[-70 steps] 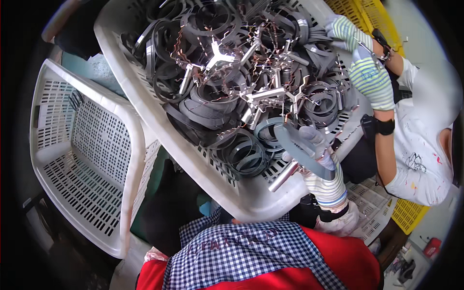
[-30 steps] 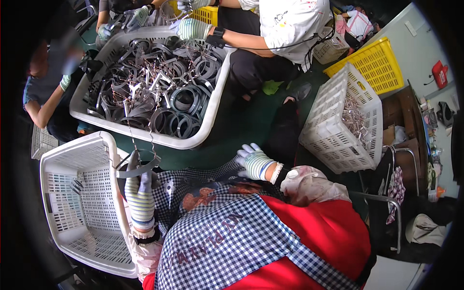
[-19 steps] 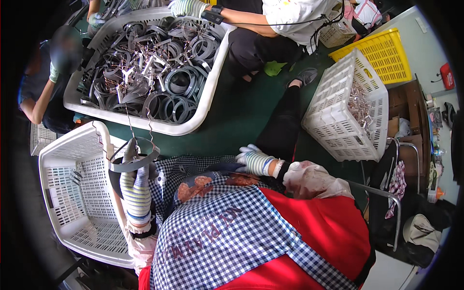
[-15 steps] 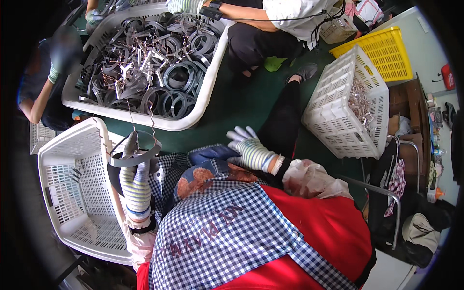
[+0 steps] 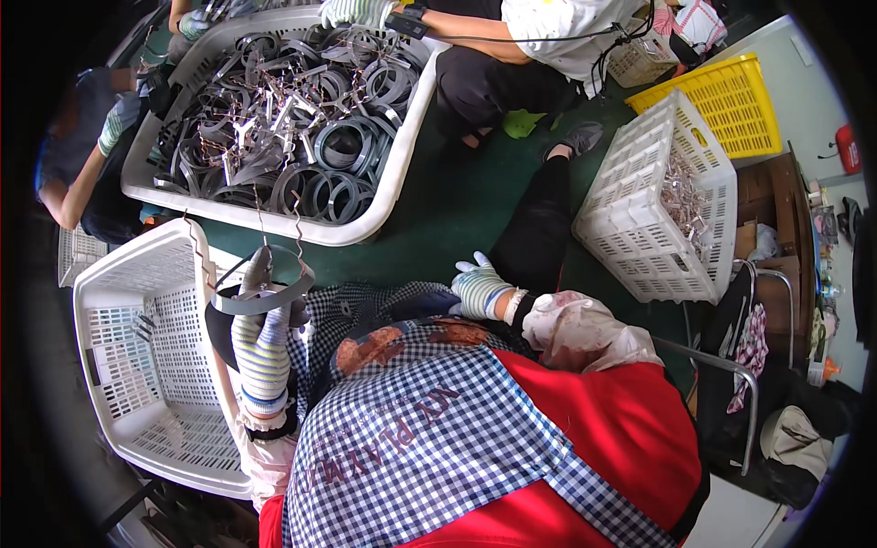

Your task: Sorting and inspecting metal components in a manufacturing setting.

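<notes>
My gloved left hand point(image 5: 261, 354) grips a grey metal ring point(image 5: 237, 306) with thin, wavy copper-coloured strips standing up from it. The fingers are closed round its lower side, with fingertips showing inside the ring. It hangs just right of the white slotted basket point(image 5: 146, 365) and in front of the big white tub point(image 5: 338, 233). That tub is heaped with similar rings, metal pieces and wavy strips. My gloved right hand point(image 5: 481, 290) lies over my right thigh, fingers apart and holding nothing. A checked apron point(image 5: 411, 420) covers my lap.
Behind the tub, a co-worker's gloved hand point(image 5: 358, 11) rests near its far rim. Another co-worker's glove point(image 5: 119, 123) is at the left. On the right stand a white crate point(image 5: 630, 192) with copper-coloured pieces, a yellow crate point(image 5: 731, 110) and a metal-framed chair point(image 5: 731, 361).
My right hand has drawn back slightly toward my lap, its fingers less spread. The ring in my left hand has shifted slightly and tilted. The co-worker's glove at left has moved.
</notes>
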A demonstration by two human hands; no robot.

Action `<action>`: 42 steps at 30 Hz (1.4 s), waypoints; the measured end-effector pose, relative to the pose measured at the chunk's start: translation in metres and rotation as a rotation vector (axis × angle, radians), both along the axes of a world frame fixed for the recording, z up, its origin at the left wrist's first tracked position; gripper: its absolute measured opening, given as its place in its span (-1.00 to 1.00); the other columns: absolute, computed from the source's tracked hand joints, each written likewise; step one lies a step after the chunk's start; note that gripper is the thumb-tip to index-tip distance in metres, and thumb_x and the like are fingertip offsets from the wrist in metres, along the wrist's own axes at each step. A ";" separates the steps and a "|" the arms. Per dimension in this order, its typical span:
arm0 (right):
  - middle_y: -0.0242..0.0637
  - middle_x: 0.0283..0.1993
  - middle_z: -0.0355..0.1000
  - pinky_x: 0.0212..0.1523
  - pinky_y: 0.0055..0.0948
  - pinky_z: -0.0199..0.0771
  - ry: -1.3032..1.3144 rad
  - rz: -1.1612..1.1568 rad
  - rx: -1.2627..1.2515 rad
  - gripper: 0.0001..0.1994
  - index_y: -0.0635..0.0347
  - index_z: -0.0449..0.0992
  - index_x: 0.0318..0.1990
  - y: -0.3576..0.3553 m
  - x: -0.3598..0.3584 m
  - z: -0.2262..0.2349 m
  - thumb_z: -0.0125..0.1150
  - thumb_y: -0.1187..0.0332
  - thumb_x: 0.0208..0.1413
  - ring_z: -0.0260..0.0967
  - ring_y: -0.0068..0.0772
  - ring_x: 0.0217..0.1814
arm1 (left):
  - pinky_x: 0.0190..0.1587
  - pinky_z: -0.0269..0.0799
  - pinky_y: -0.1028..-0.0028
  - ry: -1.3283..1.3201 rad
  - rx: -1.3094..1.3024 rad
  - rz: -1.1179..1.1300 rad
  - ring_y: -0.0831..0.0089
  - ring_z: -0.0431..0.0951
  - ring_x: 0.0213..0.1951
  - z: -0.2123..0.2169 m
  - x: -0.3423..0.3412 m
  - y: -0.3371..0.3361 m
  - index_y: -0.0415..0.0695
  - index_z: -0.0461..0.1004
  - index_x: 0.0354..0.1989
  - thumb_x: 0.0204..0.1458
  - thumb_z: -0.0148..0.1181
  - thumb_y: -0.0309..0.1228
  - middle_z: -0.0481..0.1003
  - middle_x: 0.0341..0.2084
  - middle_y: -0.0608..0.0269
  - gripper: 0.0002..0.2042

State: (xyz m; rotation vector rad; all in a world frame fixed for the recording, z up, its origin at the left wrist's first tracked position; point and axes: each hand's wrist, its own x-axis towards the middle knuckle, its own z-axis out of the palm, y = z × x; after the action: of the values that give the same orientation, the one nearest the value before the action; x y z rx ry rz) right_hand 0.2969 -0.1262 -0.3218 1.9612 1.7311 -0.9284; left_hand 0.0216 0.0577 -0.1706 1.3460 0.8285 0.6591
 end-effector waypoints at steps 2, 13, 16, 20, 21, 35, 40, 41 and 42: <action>-0.21 0.09 0.50 0.45 0.23 -0.32 -0.007 -0.002 -0.009 -0.47 0.11 0.59 0.01 0.004 -0.001 0.000 0.16 -0.12 0.09 0.05 -0.12 0.48 | -0.41 0.33 0.64 -0.009 0.001 -0.009 0.67 0.44 -0.45 0.003 0.002 -0.001 -0.27 0.10 0.37 0.23 0.14 -0.37 0.50 -0.42 0.34 -0.42; -0.25 -0.15 0.52 0.39 -0.06 -0.04 0.265 -0.095 0.157 -0.59 0.09 0.59 -0.17 -0.027 -0.010 -0.029 0.12 -0.06 0.11 0.41 -0.22 0.08 | -0.39 0.32 0.64 0.017 0.047 0.007 0.64 0.46 -0.46 0.019 0.005 -0.006 -0.26 0.16 0.35 0.20 0.17 -0.35 0.52 -0.43 0.33 -0.43; -0.17 -0.10 0.47 0.38 -0.10 -0.04 0.264 -0.197 0.208 -0.51 0.22 0.56 -0.22 -0.044 -0.006 0.005 0.19 -0.10 0.01 0.34 -0.17 0.12 | -0.41 0.28 0.65 0.027 0.028 -0.002 0.66 0.45 -0.47 0.021 0.012 -0.009 -0.27 0.13 0.36 0.19 0.19 -0.29 0.52 -0.43 0.35 -0.39; 0.03 0.35 0.15 0.39 -0.01 -0.08 -0.202 -0.466 0.606 -0.12 0.29 0.35 0.19 -0.107 0.011 0.045 0.24 -0.29 -0.14 0.02 0.05 0.41 | -0.44 0.30 0.65 0.023 0.062 -0.027 0.64 0.46 -0.49 0.016 0.011 -0.005 -0.31 0.18 0.33 0.18 0.20 -0.29 0.52 -0.46 0.31 -0.40; 0.10 0.41 0.07 0.40 0.02 -0.12 -0.307 -0.588 0.482 0.01 0.26 0.20 0.31 -0.131 0.013 0.042 0.27 -0.31 -0.19 -0.02 0.07 0.45 | -0.46 0.31 0.65 0.034 0.084 -0.006 0.63 0.45 -0.51 0.016 0.012 -0.004 -0.34 0.18 0.32 0.18 0.20 -0.30 0.52 -0.48 0.31 -0.40; -0.03 0.20 0.41 0.31 -0.23 0.20 0.027 -0.932 0.250 -0.62 0.22 0.62 -0.13 -0.218 0.011 0.026 0.26 0.08 0.09 0.22 0.00 0.34 | -0.41 0.30 0.62 0.080 0.190 -0.049 0.63 0.41 -0.46 0.022 0.032 -0.017 -0.27 0.20 0.33 0.23 0.12 -0.25 0.43 -0.49 0.35 -0.44; -0.06 0.28 0.34 0.38 -0.14 0.06 0.079 -0.796 0.143 -0.63 0.21 0.62 -0.15 -0.226 0.004 0.046 0.24 0.08 0.10 0.10 0.03 0.42 | -0.41 0.31 0.62 0.069 0.116 -0.056 0.62 0.45 -0.47 0.026 0.029 -0.014 -0.32 0.19 0.32 0.19 0.18 -0.26 0.49 -0.47 0.29 -0.40; -0.08 0.29 0.33 0.39 -0.14 0.05 0.066 -0.756 0.126 -0.65 0.19 0.63 -0.17 -0.226 0.003 0.044 0.24 0.09 0.10 0.10 0.01 0.43 | -0.41 0.32 0.63 0.045 0.091 -0.036 0.61 0.48 -0.49 0.024 0.026 -0.014 -0.36 0.19 0.31 0.15 0.24 -0.28 0.54 -0.46 0.24 -0.37; -0.09 0.30 0.31 0.39 -0.14 0.04 0.054 -0.713 0.110 -0.67 0.17 0.64 -0.18 -0.226 0.001 0.042 0.23 0.09 0.09 0.10 -0.01 0.43 | -0.41 0.32 0.63 0.044 0.095 -0.023 0.61 0.48 -0.49 0.023 0.024 -0.013 -0.36 0.19 0.31 0.15 0.24 -0.28 0.54 -0.46 0.24 -0.37</action>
State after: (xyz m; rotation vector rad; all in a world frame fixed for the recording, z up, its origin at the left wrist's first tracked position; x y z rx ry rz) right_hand 0.2981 -0.3520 -0.2798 2.7132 1.1097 -1.1184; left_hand 0.0457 0.0447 -0.1480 1.4582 0.8246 0.6602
